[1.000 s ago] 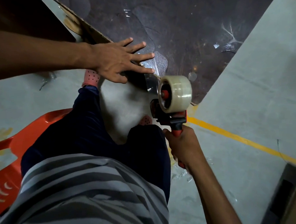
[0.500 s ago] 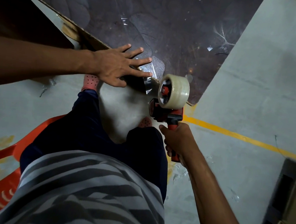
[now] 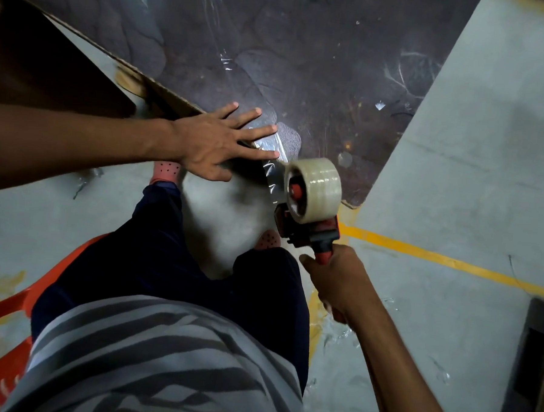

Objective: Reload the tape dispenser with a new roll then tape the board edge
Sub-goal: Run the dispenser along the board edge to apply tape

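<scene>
A dark brown board lies on the floor, its near edge running from upper left to lower right. My left hand lies flat with fingers spread on that edge, pressing down clear tape. The tape stretches from my fingertips to a red tape dispenser, which carries a full clear roll. My right hand grips the dispenser's handle, just off the board's near edge.
I sit on an orange plastic chair, knees and pink shoes below the board edge. A yellow floor line runs right. Dark boxes stand at lower right; a brown panel at upper left.
The dispenser has shifted slightly right along the board edge, drawing out a little more tape. My left hand stays flat on the taped edge.
</scene>
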{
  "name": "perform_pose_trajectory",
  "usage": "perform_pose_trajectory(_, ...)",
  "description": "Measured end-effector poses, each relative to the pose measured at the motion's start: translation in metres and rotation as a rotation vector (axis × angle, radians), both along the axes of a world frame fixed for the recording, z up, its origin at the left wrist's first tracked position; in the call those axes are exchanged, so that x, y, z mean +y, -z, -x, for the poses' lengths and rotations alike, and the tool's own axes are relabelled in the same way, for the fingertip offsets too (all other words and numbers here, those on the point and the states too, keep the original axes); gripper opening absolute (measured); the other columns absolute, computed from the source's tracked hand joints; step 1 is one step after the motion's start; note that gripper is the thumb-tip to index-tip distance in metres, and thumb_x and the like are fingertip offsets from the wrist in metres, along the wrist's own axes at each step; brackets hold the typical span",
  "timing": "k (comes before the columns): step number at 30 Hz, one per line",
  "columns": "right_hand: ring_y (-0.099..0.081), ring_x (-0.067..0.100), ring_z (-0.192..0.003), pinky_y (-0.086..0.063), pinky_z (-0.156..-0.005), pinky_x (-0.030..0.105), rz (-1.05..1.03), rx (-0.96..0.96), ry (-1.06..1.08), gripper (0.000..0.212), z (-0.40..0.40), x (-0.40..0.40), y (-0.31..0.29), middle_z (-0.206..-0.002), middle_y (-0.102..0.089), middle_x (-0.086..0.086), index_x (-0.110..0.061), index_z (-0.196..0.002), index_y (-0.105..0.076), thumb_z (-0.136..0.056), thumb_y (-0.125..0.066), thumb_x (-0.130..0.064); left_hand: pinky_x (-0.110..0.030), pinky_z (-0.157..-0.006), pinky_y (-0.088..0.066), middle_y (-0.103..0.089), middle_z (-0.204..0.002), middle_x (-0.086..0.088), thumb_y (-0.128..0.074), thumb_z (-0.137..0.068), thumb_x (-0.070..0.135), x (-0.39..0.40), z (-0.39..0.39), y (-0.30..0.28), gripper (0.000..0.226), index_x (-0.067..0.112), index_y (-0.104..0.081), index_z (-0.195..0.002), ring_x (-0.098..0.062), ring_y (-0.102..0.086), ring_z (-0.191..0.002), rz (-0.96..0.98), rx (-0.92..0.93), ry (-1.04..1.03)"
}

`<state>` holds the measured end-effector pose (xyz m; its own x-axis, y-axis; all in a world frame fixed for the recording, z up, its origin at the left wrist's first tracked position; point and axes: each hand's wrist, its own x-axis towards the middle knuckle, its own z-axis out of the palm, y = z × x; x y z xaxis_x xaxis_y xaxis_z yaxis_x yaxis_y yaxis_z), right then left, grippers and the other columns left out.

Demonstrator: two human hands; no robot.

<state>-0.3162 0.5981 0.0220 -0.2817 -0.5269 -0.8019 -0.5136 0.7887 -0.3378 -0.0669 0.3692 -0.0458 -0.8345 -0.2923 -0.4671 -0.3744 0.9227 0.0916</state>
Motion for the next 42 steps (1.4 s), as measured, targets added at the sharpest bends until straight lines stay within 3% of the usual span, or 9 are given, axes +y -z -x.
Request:
perform_pose_trajectory(3, -0.05, 0.025, -0.046, -0.042, -0.052, 0.029, -0.02, -0.053, -0.013, 0.032, -0.004, -0.015, 0.007, -0.061, -0.055, 0.005, -0.015, -0.073, -0.049, -0.092, -0.067, -0.034, -0.064, -0.131, -0.002, 0.027, -0.175, 0.0, -0.054, -0.093, 0.056, -0.001, 0.0, -0.002, 0.103, 0.054, 0.025, -0.159, -0.041, 0.014, -0.164, -0.006, 0.005, 0.0)
perform_pose_trajectory(6, -0.049, 0.024, -0.045, -0.043, -0.056, 0.035, -0.045, -0.106, 0.076, 0.031, -0.003, -0.015, 0.01, -0.055, -0.052, 0.003, -0.016, -0.072, -0.052, -0.091, -0.069, -0.033, -0.064, -0.13, -0.003, 0.026, -0.176, 0.0, -0.053, -0.092, 0.057, -0.001, -0.001, -0.001, 0.104, 0.055, 0.028, -0.158, -0.041, 0.014, -0.164, -0.008, 0.016, 0.002)
perform_pose_trajectory(12, -0.044, 0.019, -0.032, -0.041, -0.043, 0.029, -0.06, -0.173, 0.204, 0.034, -0.009, -0.014, 0.006, -0.048, -0.049, 0.006, -0.012, -0.068, -0.053, -0.098, -0.066, -0.023, -0.065, -0.13, -0.002, 0.028, -0.175, -0.001, -0.054, -0.093, 0.057, 0.0, 0.001, -0.003, 0.103, 0.052, 0.023, -0.161, -0.042, 0.013, -0.164, -0.003, 0.003, 0.0)
perform_pose_trajectory(26, -0.051, 0.023, -0.042, -0.046, -0.052, 0.034, -0.04, -0.118, 0.042, 0.029, -0.007, -0.02, 0.015, -0.057, -0.053, 0.006, -0.016, -0.07, -0.048, -0.092, -0.065, -0.023, -0.065, -0.13, -0.003, 0.027, -0.176, -0.001, -0.054, -0.092, 0.059, -0.001, 0.001, -0.003, 0.105, 0.054, 0.027, -0.159, -0.041, 0.014, -0.163, 0.001, 0.003, 0.008)
perform_pose_trajectory(35, -0.051, 0.023, -0.053, -0.038, -0.055, 0.026, 0.015, 0.001, 0.07, 0.042, -0.011, 0.006, 0.017, -0.057, -0.054, -0.003, -0.024, -0.059, -0.048, -0.094, -0.071, -0.032, -0.066, -0.13, -0.005, 0.018, -0.179, -0.003, -0.037, -0.09, 0.088, 0.001, 0.0, 0.001, 0.1, 0.05, 0.019, -0.163, -0.044, 0.006, -0.165, 0.041, 0.048, -0.011)
perform_pose_trajectory(38, -0.045, 0.008, -0.045, -0.034, -0.047, 0.024, 0.108, 0.016, 0.151, 0.044, -0.013, 0.035, 0.016, -0.048, -0.054, -0.006, -0.025, -0.059, -0.049, -0.094, -0.074, -0.033, -0.066, -0.129, -0.005, 0.016, -0.179, -0.003, -0.036, -0.089, 0.091, 0.002, 0.0, 0.005, 0.101, 0.049, 0.016, -0.165, -0.044, 0.006, -0.165, 0.042, 0.08, -0.021)
perform_pose_trajectory(40, -0.044, 0.004, -0.04, -0.03, -0.043, 0.014, 0.148, -0.01, 0.19, 0.045, -0.015, 0.052, 0.017, -0.045, -0.056, -0.012, -0.027, -0.059, -0.048, -0.095, -0.073, -0.027, -0.065, -0.13, -0.005, 0.016, -0.179, -0.003, -0.035, -0.089, 0.091, 0.003, -0.001, 0.008, 0.1, 0.05, 0.016, -0.164, -0.044, 0.006, -0.165, 0.043, 0.087, -0.018)
perform_pose_trajectory(42, -0.049, 0.003, -0.043, -0.034, -0.044, 0.015, 0.162, -0.011, 0.181, 0.041, -0.018, 0.057, 0.018, -0.048, -0.057, -0.01, -0.028, -0.062, -0.05, -0.095, -0.073, -0.027, -0.066, -0.129, -0.005, 0.016, -0.179, -0.002, -0.034, -0.09, 0.09, 0.004, -0.002, 0.01, 0.099, 0.049, 0.015, -0.165, -0.044, 0.006, -0.165, 0.052, 0.093, -0.014)
